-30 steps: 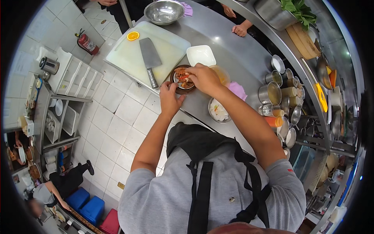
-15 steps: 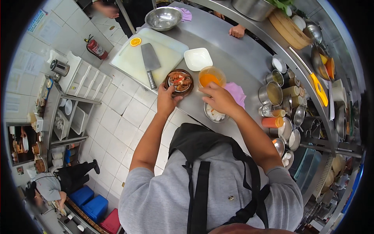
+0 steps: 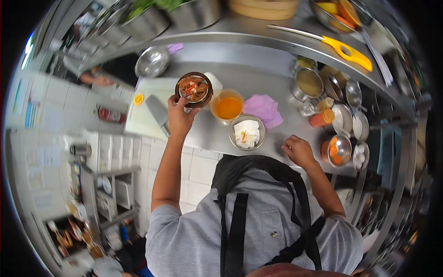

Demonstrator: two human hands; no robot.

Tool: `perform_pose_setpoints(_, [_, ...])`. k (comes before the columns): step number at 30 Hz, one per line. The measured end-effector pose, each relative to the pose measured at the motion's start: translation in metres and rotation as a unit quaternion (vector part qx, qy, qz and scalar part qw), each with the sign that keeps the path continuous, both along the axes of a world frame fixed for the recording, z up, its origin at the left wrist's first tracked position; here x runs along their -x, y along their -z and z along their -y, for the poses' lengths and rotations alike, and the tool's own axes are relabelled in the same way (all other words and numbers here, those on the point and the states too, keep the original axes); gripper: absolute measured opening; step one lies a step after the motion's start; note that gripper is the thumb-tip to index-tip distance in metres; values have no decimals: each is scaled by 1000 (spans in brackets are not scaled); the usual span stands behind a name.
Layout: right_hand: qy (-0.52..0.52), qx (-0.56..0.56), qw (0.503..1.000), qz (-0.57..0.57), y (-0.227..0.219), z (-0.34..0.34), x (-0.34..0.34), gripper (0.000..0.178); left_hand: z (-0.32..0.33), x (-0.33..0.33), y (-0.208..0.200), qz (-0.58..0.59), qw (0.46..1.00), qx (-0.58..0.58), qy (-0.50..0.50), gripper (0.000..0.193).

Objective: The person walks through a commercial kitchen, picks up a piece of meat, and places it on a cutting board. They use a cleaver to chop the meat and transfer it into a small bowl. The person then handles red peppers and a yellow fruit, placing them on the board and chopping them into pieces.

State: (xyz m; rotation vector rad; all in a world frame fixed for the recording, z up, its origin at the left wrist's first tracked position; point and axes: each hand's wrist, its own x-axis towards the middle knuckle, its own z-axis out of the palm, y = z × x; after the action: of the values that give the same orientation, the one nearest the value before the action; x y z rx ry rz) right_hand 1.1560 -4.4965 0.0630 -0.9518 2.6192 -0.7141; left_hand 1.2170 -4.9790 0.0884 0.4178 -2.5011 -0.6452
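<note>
2 hands are over the counter (image 3: 286, 104). The left hand (image 3: 181, 113) pinches the near rim of a brown dish (image 3: 209, 91), thumb on the right, fingers on the left. So the dish sits just beyond that hand's fingertips, directly in its grip, with reddish-brown food (image 3: 193, 87) facing up inside. From this view, the dish partly covers a white plate (image 3: 214, 81).

Well apart, the right hand (image 3: 299, 150) is by the near edge, fingers bent inward; I cannot tell whether they are pressed together or pinch anything.

Between the hands are 3 things: a tub (image 3: 215, 107) of orange liquid, just right of the dish; a steel bowl (image 3: 261, 130) with white contents, nearer the person; and a pink cloth (image 3: 263, 111) beside both. Left of the dish, a board (image 3: 136, 120) carries a cleaver (image 3: 158, 111) and 1 cut orange (image 3: 138, 99). A red bottle (image 3: 321, 118) is near the right hand.
</note>
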Motion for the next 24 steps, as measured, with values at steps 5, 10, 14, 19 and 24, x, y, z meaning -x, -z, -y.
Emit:
perform_pose_setpoints(5, [110,57,992,-27,-11,36,-21,13,16,126,3,-27,992,-16,119,51])
perform_pose_setpoints(10, [224,62,972,-21,-12,61,-68,10,7,240,60,-16,976,-33,213,53])
perform_pose_setpoints(14, [374,29,927,9,-6,53,-147,12,-18,278,98,40,970,-49,234,54])
perform_pose_setpoints(19, [547,-54,833,68,-13,49,-276,11,-40,300,134,83,962,-72,250,55])
perform_pose_setpoints(24, [574,-69,808,119,-8,64,-358,14,-41,313,147,112,958,-96,246,51])
